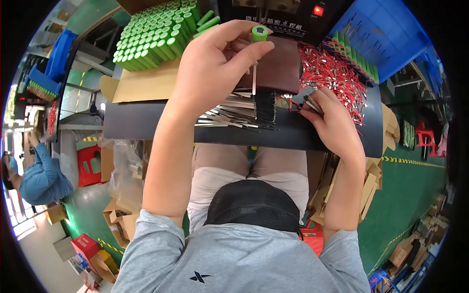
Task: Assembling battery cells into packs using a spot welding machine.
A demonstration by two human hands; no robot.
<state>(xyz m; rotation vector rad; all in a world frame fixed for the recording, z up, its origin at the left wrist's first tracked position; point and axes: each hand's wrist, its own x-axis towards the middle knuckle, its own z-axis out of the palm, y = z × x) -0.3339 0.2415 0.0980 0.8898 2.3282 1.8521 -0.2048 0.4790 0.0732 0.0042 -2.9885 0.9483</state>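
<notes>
My left hand (207,68) pinches a green cylindrical battery cell (260,33) with its ringed end facing up, close to the front of a black spot-welding machine (288,22). A thin pale strip (254,80) runs down below the cell. Under that wrist lies a bundle of white and black leads (234,112). Closed by the table's right side, my right hand (337,124) grips thin metal strips (310,103); its fingertips partly hide them. Short red leads (294,105) lie at those fingertips, but whether they are held is unclear.
Many green cells (151,36) stand packed on cardboard at the back left. A heap of red leads (332,73) spreads on the right, beside a blue bin (391,39) with finished-looking cells along its edge. Another person (41,176) sits far left.
</notes>
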